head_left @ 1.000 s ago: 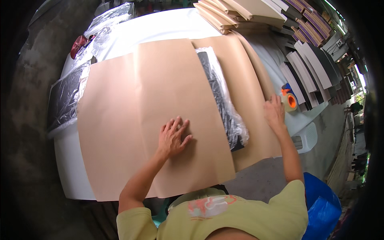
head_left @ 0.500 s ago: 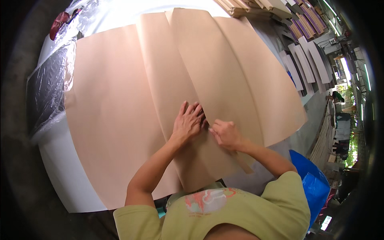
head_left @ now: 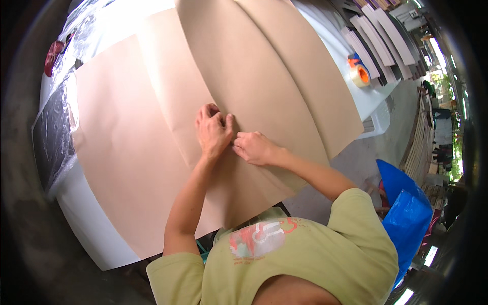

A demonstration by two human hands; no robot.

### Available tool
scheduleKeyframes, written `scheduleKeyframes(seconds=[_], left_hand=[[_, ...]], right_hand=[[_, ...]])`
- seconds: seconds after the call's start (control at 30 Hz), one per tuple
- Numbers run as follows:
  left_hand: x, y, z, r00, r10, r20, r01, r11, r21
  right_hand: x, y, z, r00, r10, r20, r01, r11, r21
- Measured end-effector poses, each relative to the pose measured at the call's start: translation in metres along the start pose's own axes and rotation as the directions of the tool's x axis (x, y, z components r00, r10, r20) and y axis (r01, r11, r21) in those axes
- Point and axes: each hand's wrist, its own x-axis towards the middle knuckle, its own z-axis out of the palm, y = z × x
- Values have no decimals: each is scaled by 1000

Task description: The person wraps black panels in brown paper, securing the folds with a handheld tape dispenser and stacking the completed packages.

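Observation:
Large brown paper (head_left: 117,117) lies spread in front of me, with folded, overlapping layers. One broad flap (head_left: 259,86) has a long raised edge running from the far side toward my body. At that edge my left hand (head_left: 212,131) has its fingers curled down, its thumb close by, pinching at the paper. Just right of it, my right hand (head_left: 256,148) is closed, with its fingertips pressed together on the flap's edge. Anything small between the fingertips is hidden.
The paper rests on a white table surface (head_left: 91,223). Clear plastic wrap (head_left: 53,127) lies at the left. A tape roll with an orange core (head_left: 359,75) sits at the far right, near stacked boards (head_left: 373,43). A blue sheet or bag (head_left: 406,223) stands at my right.
Both hands have shifted left and farther along the flap's edge. My left fingers, spread flat before, are now curled. The view has moved, and the tape roll has come into sight.

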Motion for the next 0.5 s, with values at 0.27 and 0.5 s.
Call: scheduleKeyframes(seconds=[0.27, 0.5], left_hand=[[-4, -9, -1, 998, -32, -55, 34, 999, 31], [9, 6, 0, 983, 86, 159, -123, 963, 241]], right_hand=[[-103, 225, -163, 450, 342, -825, -270, 933, 239], [-193, 487, -305, 111, 523, -845, -830, 516, 210]])
